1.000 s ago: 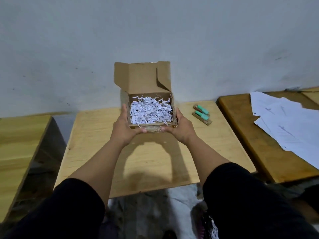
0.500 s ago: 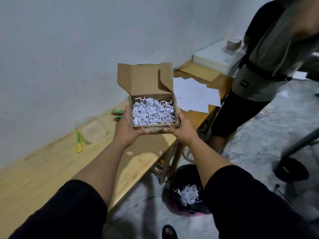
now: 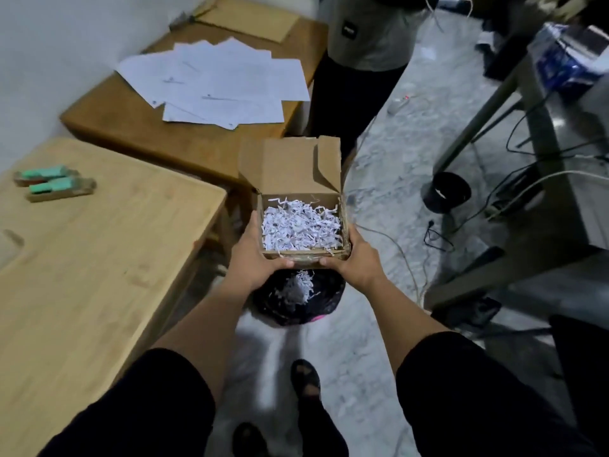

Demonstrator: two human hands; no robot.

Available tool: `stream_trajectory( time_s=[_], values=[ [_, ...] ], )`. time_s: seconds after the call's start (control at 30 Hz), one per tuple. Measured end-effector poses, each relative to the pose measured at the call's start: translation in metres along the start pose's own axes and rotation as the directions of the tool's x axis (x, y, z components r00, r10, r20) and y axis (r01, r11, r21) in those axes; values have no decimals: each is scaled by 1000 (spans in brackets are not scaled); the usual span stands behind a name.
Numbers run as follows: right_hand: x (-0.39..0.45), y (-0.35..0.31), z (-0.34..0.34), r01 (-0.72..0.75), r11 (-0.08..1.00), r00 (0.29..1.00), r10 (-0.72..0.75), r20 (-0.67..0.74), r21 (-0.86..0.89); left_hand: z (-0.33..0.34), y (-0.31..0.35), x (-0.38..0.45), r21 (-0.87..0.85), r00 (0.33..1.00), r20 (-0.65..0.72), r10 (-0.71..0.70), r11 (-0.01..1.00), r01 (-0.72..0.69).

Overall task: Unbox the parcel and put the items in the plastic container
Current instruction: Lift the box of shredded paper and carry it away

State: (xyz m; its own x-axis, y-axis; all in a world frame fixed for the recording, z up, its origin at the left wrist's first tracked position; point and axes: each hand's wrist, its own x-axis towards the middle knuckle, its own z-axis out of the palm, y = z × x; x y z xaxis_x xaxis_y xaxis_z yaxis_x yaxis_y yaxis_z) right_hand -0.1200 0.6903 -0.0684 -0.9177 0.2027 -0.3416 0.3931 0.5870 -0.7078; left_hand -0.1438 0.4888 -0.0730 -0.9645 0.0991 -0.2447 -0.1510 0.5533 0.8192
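A small brown cardboard box (image 3: 290, 166) with its lid flap standing open is held level in the air, off the table's right end. White shredded paper (image 3: 301, 224) fills it to the rim. My left hand (image 3: 252, 255) grips its left side and front corner. My right hand (image 3: 357, 258) grips the right front corner. Directly below the box sits a black-bagged bin (image 3: 296, 301) with a clump of shredded paper inside. Two green-capped items in brown packs (image 3: 54, 184) lie on the light wooden table (image 3: 99, 258) at the far left. A clear container's corner (image 3: 8, 242) shows at the left edge.
A darker wooden table (image 3: 184, 136) behind carries loose white sheets (image 3: 224, 84). Another person (image 3: 359, 61) stands beyond the box. Cables (image 3: 438, 232) run over the grey floor; a small black pot (image 3: 446, 191) and a metal table leg (image 3: 478, 117) stand to the right. My sandalled foot (image 3: 304, 379) is below.
I have turned right, carrying the box off the table and over the black bin. Both hands keep the same grip; the shredded paper stays inside.
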Motion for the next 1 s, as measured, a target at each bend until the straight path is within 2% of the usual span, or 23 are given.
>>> stream_trajectory(
  time_s=[0.13,0.23,0.33,0.4,0.5,0.53,0.67,0.83,1.0],
  values=[
    [27,54,15,-113,993,993,111,51,31,48,-26,23,22,995,70,-65,998,64],
    [51,88,29,-158,987,985,156,77,11,82,-53,48,20,991,122,-63,998,61],
    [82,115,43,-189,982,975,190,119,-18,114,-85,75,123,987,131,-90,990,74],
    [99,125,52,-188,976,965,204,166,-108,133,-104,93,223,983,149,-107,972,72],
    [117,128,62,-28,930,953,135,270,-366,147,-116,111,385,972,152,-179,917,108],
    [122,128,63,10,918,943,124,309,-398,149,-114,114,421,971,151,-187,901,108],
    [138,118,57,57,817,910,193,366,-573,141,-93,118,605,960,202,-192,796,32],
    [147,64,39,197,736,897,132,423,-647,109,-46,125,731,964,157,-213,681,31],
    [148,-10,9,285,684,911,23,411,-671,55,8,124,726,984,89,-153,686,41]
  ],
)
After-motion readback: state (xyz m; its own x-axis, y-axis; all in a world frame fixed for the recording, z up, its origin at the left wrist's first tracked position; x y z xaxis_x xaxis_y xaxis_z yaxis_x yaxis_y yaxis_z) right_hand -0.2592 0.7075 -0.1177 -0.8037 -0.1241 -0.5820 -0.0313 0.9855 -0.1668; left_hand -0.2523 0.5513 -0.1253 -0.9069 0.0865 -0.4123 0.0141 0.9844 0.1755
